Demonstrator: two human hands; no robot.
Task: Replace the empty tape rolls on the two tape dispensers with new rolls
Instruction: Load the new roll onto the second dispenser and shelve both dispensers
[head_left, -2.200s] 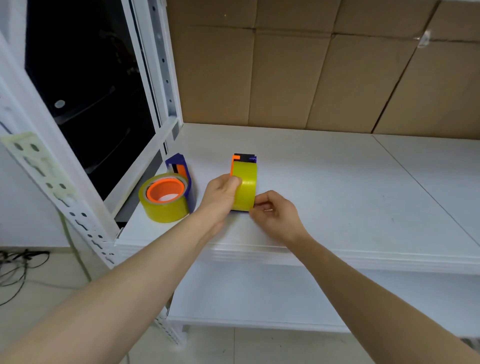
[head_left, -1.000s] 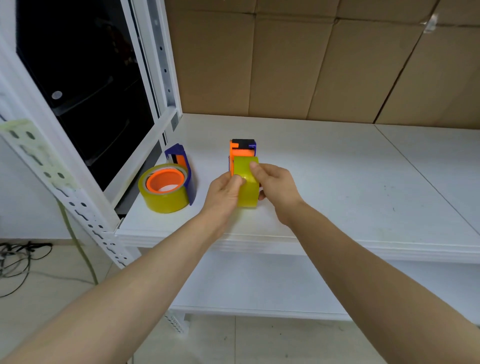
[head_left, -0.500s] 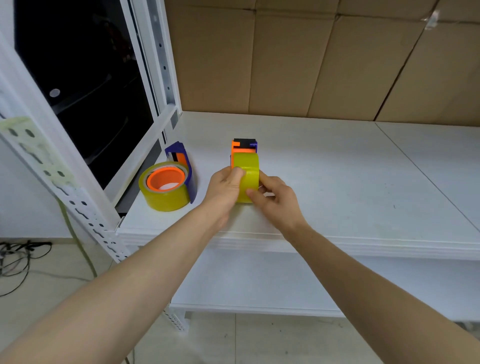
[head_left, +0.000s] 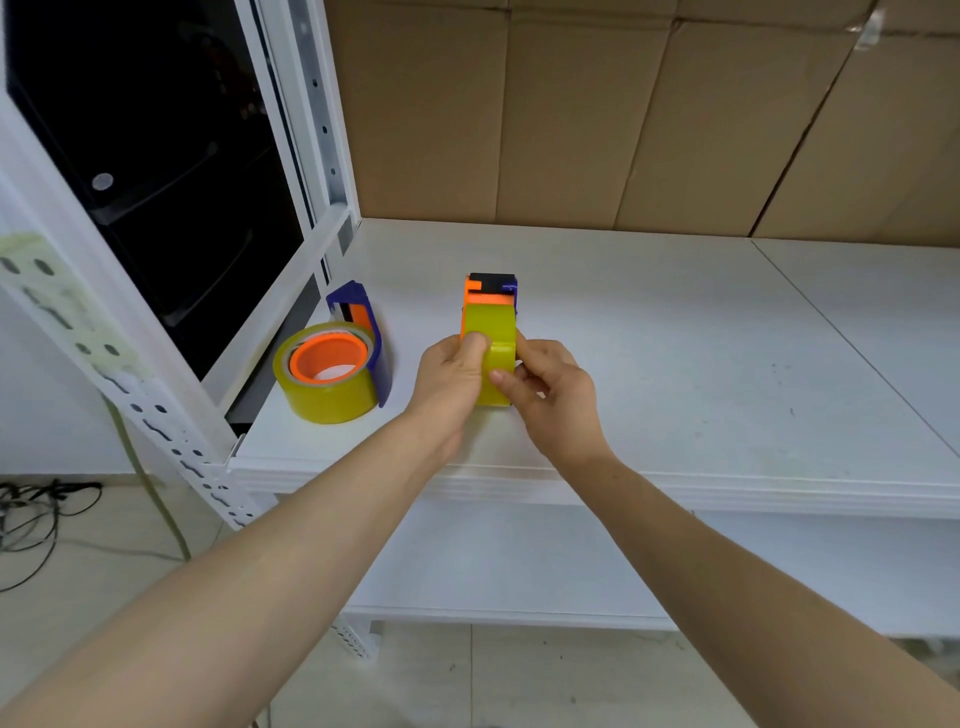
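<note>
An orange and blue tape dispenser stands on edge on the white shelf, carrying a full yellow tape roll. My left hand grips the roll's left side, thumb on its top. My right hand pinches the roll's near right face with its fingertips. To the left a second dispenser, blue with an orange hub, lies flat with a yellow tape roll on it.
A white perforated rack post and frame stand at the left, with a dark opening behind. Cardboard boxes line the back. A lower shelf sits beneath, and cables lie on the floor at far left.
My right hand slid from the roll's top down to its near right face. My left hand stayed on the roll's left side. The flat dispenser has not moved.
</note>
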